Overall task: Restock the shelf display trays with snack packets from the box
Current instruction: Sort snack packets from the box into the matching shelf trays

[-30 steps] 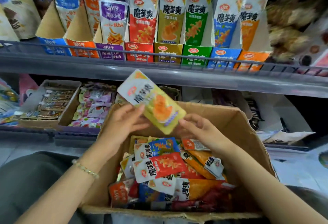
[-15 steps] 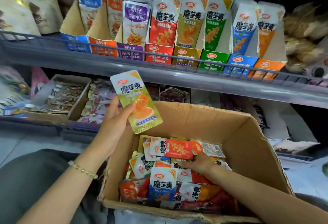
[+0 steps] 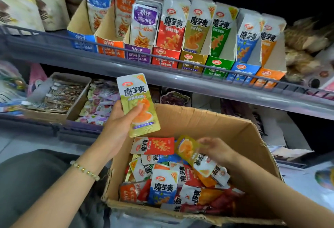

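My left hand (image 3: pixel 120 126) grips a yellow-green snack packet (image 3: pixel 137 104) upright, just above the near left corner of the cardboard box (image 3: pixel 213 121). Inside the box lie several mixed packets, red, blue, orange and yellow. My right hand (image 3: pixel 216 149) pinches a second yellow packet (image 3: pixel 189 149) and holds it tilted just over that pile. On the upper shelf stand coloured display trays in a row, among them the yellow tray (image 3: pixel 192 61), the red tray (image 3: pixel 165 57) and the green tray (image 3: pixel 219 68), each with upright packets.
A grey wire rail (image 3: pixel 112 47) runs along the upper shelf's front. The lower shelf holds a cardboard tray of dark sachets (image 3: pixel 57 97) and a pile of pink-purple packets (image 3: pixel 101 105). Large bags (image 3: pixel 27 5) stand top left. Papers (image 3: pixel 292 152) lie right of the box.
My right hand went down into the box and has lifted a second yellow packet out of the pile. My left hand turned its packet more upright and kept its hold.
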A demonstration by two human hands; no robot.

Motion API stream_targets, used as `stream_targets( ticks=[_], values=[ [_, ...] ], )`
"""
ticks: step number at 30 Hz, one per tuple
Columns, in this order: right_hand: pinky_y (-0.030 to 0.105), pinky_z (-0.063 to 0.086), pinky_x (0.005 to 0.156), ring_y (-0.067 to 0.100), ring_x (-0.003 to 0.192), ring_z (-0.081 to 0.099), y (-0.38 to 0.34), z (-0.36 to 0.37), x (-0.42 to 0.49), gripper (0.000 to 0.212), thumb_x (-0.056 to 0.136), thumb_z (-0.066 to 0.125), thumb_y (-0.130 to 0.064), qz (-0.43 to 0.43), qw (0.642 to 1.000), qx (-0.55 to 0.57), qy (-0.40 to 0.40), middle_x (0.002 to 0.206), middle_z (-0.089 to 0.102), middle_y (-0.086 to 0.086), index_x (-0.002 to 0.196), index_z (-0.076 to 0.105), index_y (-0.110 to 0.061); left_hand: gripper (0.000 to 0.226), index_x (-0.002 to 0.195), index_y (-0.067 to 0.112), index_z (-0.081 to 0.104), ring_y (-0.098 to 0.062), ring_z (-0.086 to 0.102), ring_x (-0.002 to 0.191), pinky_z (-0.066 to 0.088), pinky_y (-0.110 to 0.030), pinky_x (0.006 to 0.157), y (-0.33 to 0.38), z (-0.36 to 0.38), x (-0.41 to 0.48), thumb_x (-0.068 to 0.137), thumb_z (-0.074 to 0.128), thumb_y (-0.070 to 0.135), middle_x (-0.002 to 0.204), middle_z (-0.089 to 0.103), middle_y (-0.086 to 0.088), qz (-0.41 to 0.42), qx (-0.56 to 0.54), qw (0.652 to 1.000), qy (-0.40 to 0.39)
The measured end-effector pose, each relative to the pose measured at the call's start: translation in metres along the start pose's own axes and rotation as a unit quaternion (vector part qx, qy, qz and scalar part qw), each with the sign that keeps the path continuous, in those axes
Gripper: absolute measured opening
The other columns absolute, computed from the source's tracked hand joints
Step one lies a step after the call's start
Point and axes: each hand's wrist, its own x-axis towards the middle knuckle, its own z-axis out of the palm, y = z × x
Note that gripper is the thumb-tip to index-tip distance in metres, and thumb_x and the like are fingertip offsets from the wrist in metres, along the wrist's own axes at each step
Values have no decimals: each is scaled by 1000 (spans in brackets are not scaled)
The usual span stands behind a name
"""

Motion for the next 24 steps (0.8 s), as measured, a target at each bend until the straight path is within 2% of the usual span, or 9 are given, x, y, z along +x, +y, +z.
stream_targets(
  ticks=[3,5,8,11,13,17,19,21,24],
  values=[
    [13,48,59,2,66,59,-43,-47,-41,14,84,69,-27,-94,996,-7,-2,95,73,-9,98,70,-25,37,118,28,57,-6,69,91,56,-24,71,9,-2,-1,83,67,22,105,72,10,47,64,997,-4],
    [12,46,54,6,59,59,-77,-63,-63,15,73,74,-30,-141,989,27,-40,79,73,-4,85,72,-22,24,112,33,59,2,68,84,52,-12,61,13,-3,-2,90,60,23,93,72,21,71,117,991,-7],
    [17,47,55,10,61,62,-118,-52,-70,26,63,76,-34,-212,974,-3,-81,72,71,2,78,72,-13,13,100,42,59,16,63,76,48,-9,66,21,-4,-6,95,47,39,80,67,35,22,170,983,-67],
    [18,49,61,6,66,66,-142,-13,-57,21,70,80,-24,-272,956,-35,-100,76,72,-4,81,71,-9,27,104,39,62,1,66,97,52,-25,86,28,-11,-12,83,53,54,104,71,20,-78,228,948,-207],
    [16,48,56,4,63,64,-148,13,-46,18,74,79,-15,-281,955,48,-88,74,68,-7,84,65,-8,23,105,31,64,-5,69,92,54,-19,74,34,-20,-17,82,66,31,100,73,14,-57,281,926,-247],
    [25,53,63,11,69,65,-129,50,-7,31,89,61,-34,-181,959,211,-62,85,71,3,99,64,-5,20,102,27,65,-2,69,84,53,-16,69,41,-52,-11,85,66,17,92,74,16,7,248,964,-96],
    [20,53,76,11,83,66,-109,70,12,29,92,61,-31,-153,978,65,-129,97,73,3,105,68,-6,18,104,27,65,-3,69,84,55,-21,73,39,-70,-3,88,63,19,94,74,15,19,175,984,12],
    [10,45,80,12,96,62,-89,100,30,28,89,67,-20,-168,950,-142,-222,109,70,7,111,68,-3,17,106,31,65,-10,68,96,52,-33,88,36,-82,4,90,61,27,101,72,12,22,125,988,88],
    [18,40,95,19,119,54,-72,142,54,47,84,73,-19,-198,907,-277,-247,130,59,5,127,60,-8,13,102,40,66,-13,66,102,48,-46,97,32,-86,8,92,56,40,104,72,13,17,113,986,118]
  ],
)
